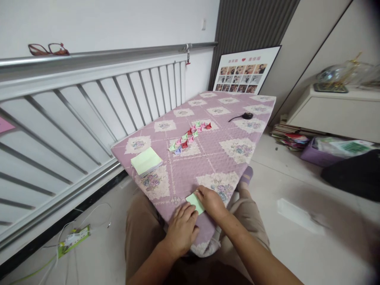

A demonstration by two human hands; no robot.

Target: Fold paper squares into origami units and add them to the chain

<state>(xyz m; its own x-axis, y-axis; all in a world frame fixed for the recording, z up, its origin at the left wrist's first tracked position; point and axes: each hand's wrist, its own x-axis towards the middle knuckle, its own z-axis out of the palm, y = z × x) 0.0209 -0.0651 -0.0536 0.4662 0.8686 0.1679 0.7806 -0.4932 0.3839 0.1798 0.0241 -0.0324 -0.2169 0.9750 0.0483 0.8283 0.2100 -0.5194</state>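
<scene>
A small piece of light green paper [196,203] lies on the patterned pink cloth [204,160] near the table's front corner. My left hand [182,227] rests on its left edge, palm down with the fingers spread. At the paper's upper right edge is my right hand [210,201], fingers pinched on the paper. A stack of light green square paper [147,160] sits farther left. Beyond the hands, several small folded paper pieces [184,145] in red, pink, green and blue stand in two rows.
A black object with a strap [247,115] lies at the far right of the cloth. A radiator [97,103] runs along the left side, with glasses [49,49] above it. A power strip [74,239] is on the floor at left.
</scene>
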